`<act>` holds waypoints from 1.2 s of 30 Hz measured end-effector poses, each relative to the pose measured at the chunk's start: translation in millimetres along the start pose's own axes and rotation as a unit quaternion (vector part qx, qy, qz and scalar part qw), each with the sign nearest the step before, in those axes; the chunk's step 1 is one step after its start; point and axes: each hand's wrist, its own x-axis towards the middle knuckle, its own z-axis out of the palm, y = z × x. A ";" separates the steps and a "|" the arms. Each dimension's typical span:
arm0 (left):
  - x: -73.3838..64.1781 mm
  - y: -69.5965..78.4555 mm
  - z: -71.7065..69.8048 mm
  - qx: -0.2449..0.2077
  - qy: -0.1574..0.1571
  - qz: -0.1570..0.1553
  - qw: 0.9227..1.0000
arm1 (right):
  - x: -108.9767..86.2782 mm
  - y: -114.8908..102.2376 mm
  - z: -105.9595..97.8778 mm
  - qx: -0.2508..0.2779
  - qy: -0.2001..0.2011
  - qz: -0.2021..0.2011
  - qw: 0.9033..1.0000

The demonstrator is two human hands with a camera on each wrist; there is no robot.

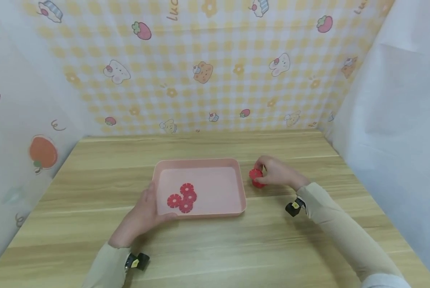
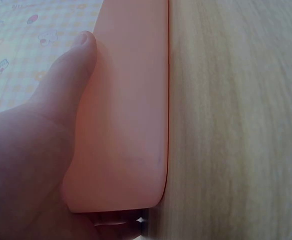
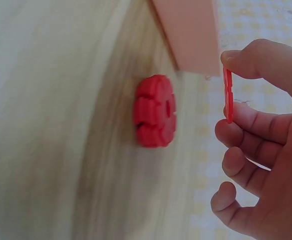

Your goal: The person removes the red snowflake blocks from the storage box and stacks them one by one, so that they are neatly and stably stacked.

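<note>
My left hand [image 1: 144,212] holds the near left corner of a pink tray [image 1: 242,192], thumb along the front wall and fingers at the left side. Several red notched plastic discs [image 1: 186,206] lie inside, toward the tray's left, some overlapping. To the right of the tray, my right hand [image 1: 277,172] pinches one thin red notched disc [image 3: 229,97] on edge between thumb and fingertips. Just below it, a thick stack of red notched discs [image 3: 155,112] sits on the table, apart from the held one. The other fingers of the right hand curl loosely.
The wood-grain table [image 1: 215,248] extends around the tray. A yellow checked sheet [image 1: 218,96] with printed cartoons hangs behind it, and pale sheets [image 1: 402,132] close off both sides. Each wrist carries a small black camera [image 1: 293,208].
</note>
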 end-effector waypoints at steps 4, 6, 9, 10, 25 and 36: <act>-2.1 -1.1 0.6 0.000 -0.001 -0.003 1.000 | -2.8 8.0 7.1 -0.005 0.005 0.006 1.000; -2.7 -1.7 1.2 0.001 0.000 -0.003 1.000 | -4.9 11.4 10.2 -0.009 0.006 0.010 1.000; -2.9 -2.2 1.8 0.002 0.000 -0.002 1.000 | -7.9 14.9 13.6 -0.017 0.005 0.013 1.000; -3.0 -2.1 1.7 0.004 -0.001 -0.005 1.000 | -9.0 15.5 14.4 -0.016 0.005 0.014 1.000; -2.7 0.0 -0.5 -0.003 -0.006 -0.012 1.000 | -12.4 23.1 23.4 -0.012 0.015 0.011 1.000; -0.8 -3.5 -0.4 0.009 -0.016 -0.024 1.000 | -11.8 15.9 15.1 -0.002 0.023 0.008 1.000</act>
